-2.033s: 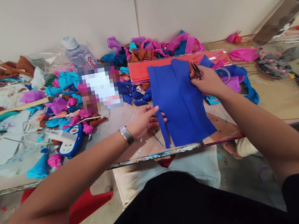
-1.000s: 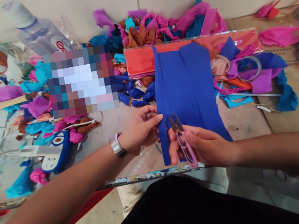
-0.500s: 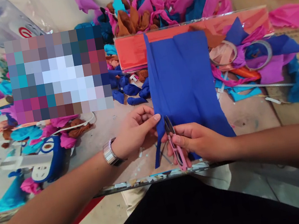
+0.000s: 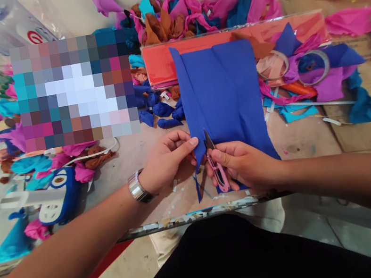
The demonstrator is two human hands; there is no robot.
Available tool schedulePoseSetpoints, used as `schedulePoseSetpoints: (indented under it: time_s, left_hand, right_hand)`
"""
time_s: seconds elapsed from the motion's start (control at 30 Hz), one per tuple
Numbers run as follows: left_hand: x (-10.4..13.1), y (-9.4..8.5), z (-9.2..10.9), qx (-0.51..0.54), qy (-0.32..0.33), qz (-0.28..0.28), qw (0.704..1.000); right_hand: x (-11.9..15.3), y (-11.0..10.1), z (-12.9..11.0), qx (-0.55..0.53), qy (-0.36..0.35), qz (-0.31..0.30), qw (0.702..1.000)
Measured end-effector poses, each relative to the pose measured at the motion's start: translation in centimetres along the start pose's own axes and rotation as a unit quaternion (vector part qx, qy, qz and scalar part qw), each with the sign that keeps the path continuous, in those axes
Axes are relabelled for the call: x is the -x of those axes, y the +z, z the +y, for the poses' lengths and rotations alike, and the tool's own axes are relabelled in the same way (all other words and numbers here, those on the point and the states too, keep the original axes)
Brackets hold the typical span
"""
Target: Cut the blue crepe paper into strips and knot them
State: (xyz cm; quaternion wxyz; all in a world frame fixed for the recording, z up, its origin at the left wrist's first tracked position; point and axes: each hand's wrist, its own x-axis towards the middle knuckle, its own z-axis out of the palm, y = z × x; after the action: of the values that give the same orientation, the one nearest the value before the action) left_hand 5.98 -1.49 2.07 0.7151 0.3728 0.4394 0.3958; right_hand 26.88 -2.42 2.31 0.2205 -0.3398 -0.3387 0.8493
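Observation:
A large blue sheet (image 4: 223, 89) lies over the table in front of me, its left side folded in a narrow strip. My left hand (image 4: 177, 152) pinches the left edge of this sheet between thumb and fingers. Pink-handled snips (image 4: 218, 171) are in my right hand (image 4: 240, 163), their dark blades pointing up at the sheet beside the left fingertips. Below the left hand a thin, partly cut strip of blue (image 4: 198, 187) hangs toward the table's front edge.
Behind the sheet lies a red pack (image 4: 161, 64). Tape rings (image 4: 327, 67) and coloured scraps are at the right, with crumpled pieces (image 4: 184, 10) at the back. A blue and white power strip (image 4: 58, 200) with cables sits left. Part of the view is pixelated.
The right hand and snips have moved slightly up, and the blades look closer together. The hanging blue strip has narrowed and swung right. The left hand keeps its pinch.

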Motion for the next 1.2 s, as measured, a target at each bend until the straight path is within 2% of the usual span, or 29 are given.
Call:
schedulePoseSetpoints:
  time_s: [0.33,0.47,0.57,0.8,1.2]
  left_hand:
    - [0.1,0.1,-0.1,0.012,0.024,0.012,1.000]
    - [0.1,0.1,-0.2,0.025,0.033,0.019,0.999]
    - [0.0,0.2,-0.3,0.037,0.038,0.026,0.998]
    - [0.1,0.1,-0.2,0.035,0.050,0.038,0.997]
    - [0.1,0.3,0.0,0.036,0.054,0.035,0.997]
  right_hand:
    - [0.3,0.4,0.0,0.013,-0.013,-0.008,1.000]
    - [0.4,0.6,-0.5,0.066,-0.008,-0.022,0.998]
    - [0.3,1.0,-1.0,0.084,-0.005,-0.005,0.996]
    - [0.0,2.1,-1.2,0.038,-0.012,0.012,0.999]
    - [-0.1,2.2,-1.1,-0.015,-0.010,0.009,1.000]
